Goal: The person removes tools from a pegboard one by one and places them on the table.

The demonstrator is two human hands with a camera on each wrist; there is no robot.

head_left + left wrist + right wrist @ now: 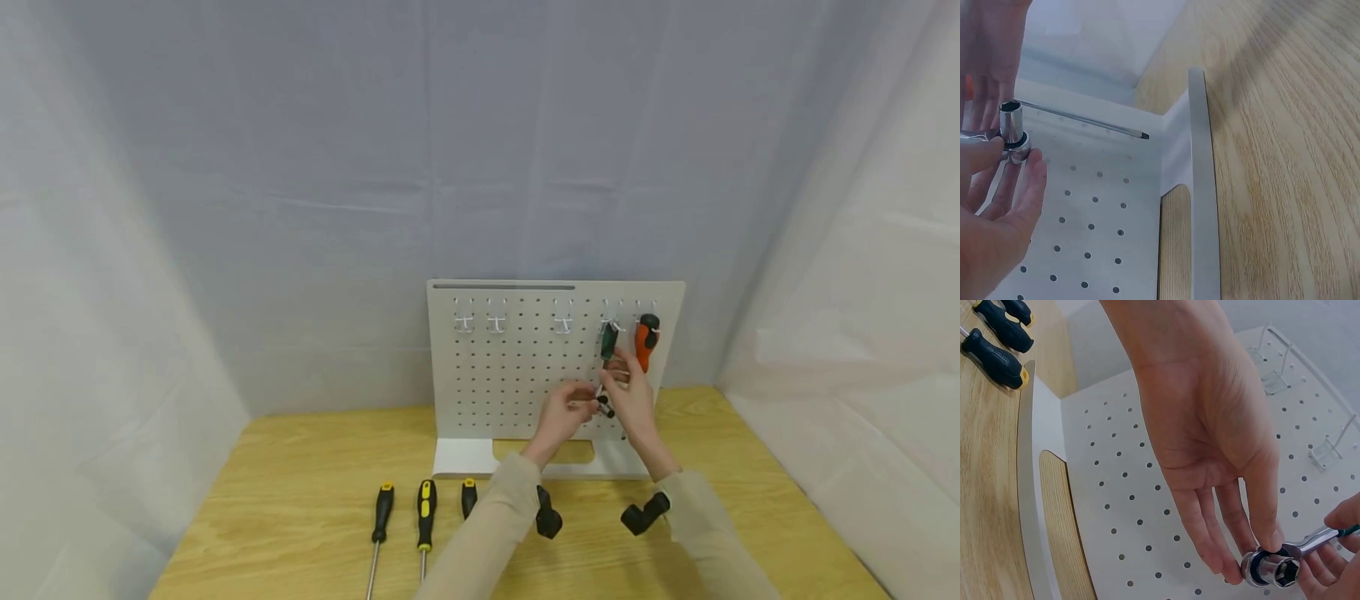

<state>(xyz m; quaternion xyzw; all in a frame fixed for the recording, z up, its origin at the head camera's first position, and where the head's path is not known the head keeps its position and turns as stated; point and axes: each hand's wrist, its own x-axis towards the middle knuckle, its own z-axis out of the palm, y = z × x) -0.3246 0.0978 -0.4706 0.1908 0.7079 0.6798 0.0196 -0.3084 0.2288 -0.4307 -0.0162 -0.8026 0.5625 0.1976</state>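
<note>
A socket ratchet with a green handle [609, 340] hangs head down at a wire hook near the right of the white pegboard. My left hand [562, 414] pinches its chrome head [1020, 151] between thumb and fingers. The short hex socket [1285, 572] on that head points away from the board. Just above, my right hand [632, 400] holds the ratchet's metal shaft [1311, 541] with thumb and fingertips. An orange and black screwdriver [645, 348] hangs on the hook to the right, its long blade [1094, 122] reaching down along the board.
The pegboard [510, 375] stands on the wooden table [315, 467] on a flat white base [461, 458]. Three other wire hooks [563, 321] along its top hold nothing. Several black and yellow screwdrivers [426, 508] lie in a row in front, one partly behind my left sleeve.
</note>
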